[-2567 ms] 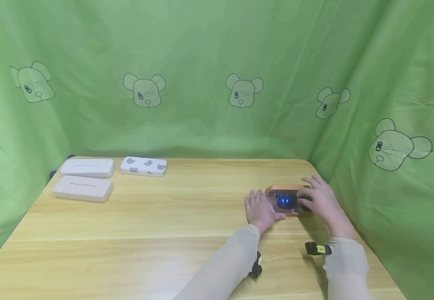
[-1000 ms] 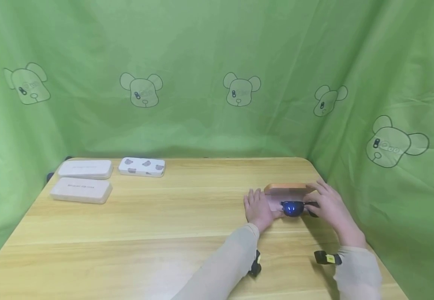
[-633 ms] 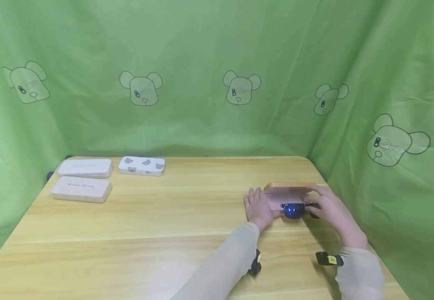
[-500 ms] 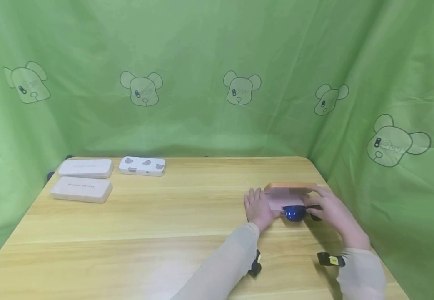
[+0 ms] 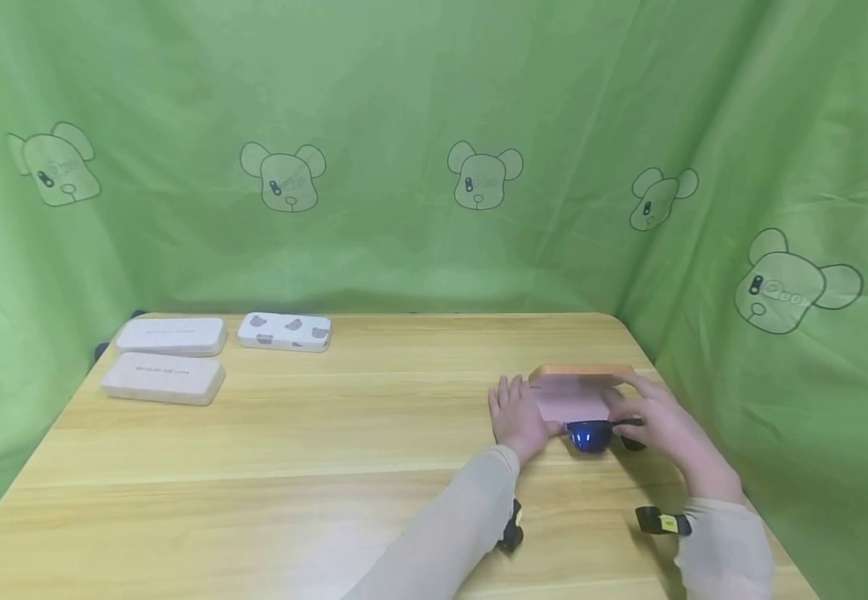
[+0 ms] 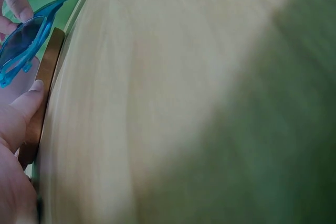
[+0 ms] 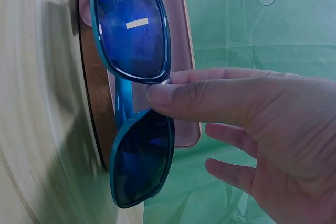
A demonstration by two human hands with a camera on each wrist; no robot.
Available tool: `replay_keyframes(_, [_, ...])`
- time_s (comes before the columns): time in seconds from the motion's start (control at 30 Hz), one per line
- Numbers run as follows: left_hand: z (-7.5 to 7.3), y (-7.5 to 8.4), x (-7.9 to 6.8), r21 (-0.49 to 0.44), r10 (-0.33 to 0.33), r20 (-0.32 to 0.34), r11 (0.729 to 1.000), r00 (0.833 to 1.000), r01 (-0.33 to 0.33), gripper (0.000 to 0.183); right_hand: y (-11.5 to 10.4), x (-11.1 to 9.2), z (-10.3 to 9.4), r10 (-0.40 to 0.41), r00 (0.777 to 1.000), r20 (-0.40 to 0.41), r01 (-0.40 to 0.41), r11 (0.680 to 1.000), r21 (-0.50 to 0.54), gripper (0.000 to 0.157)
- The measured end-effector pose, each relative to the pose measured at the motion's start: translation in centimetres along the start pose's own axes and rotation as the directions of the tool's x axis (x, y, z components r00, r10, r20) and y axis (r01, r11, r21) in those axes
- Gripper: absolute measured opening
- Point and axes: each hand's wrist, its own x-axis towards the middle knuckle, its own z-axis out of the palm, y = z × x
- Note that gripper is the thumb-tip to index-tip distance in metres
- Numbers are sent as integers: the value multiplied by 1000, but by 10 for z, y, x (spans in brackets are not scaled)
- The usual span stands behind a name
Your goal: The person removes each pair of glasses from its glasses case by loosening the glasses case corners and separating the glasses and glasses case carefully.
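Observation:
In the head view, my right hand (image 5: 655, 417) pinches a pair of dark-framed sunglasses (image 5: 590, 437) with blue mirrored lenses. The right wrist view shows thumb and finger on the bridge between the lenses (image 7: 131, 30). Behind the sunglasses stands an eyeglass case (image 5: 571, 398), lid raised, brown outside and pink inside. My left hand (image 5: 520, 423) rests at the case's left end, fingers straight, its thumb pressing the brown front edge (image 6: 44, 87) in the left wrist view. The sunglasses hang at the case's front; part of the case is hidden by my hands.
At the back left of the wooden table (image 5: 329, 467) lie two plain pale cases (image 5: 172, 335) and a white case with bear patches (image 5: 285, 332). A green curtain (image 5: 381, 250) surrounds the table at the back and sides.
The right hand has lifted the sunglasses out from the case's inside and drawn them toward me and slightly right. The case's lid stands more upright. The left hand stays put.

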Motion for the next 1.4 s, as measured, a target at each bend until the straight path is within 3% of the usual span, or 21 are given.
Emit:
replay_keyframes(0.33, [-2,1,0,-27,-8,18,1000,1000,9,101,1,-4,2,30,994,105,-31,999,14,22])
replay_keyframes(0.5, [1,2,1,-1,-8,13,1000,1000,8,104,-3,-4,1,91,972,215,-98,995,22,19])
replay_keyframes(0.67, [1,2,1,37,-5,3,999,1000,5,106,-4,-2,1,113,955,275,-122,992,16,16])
replay_keyframes(1.0, [0,1,1,42,-2,10,999,1000,1,107,-9,1,0,161,931,328,-177,984,20,15])
replay_keyframes(1.4, [4,-1,3,2,-3,6,1000,1000,3,109,-8,1,0,198,920,339,-224,974,39,17])
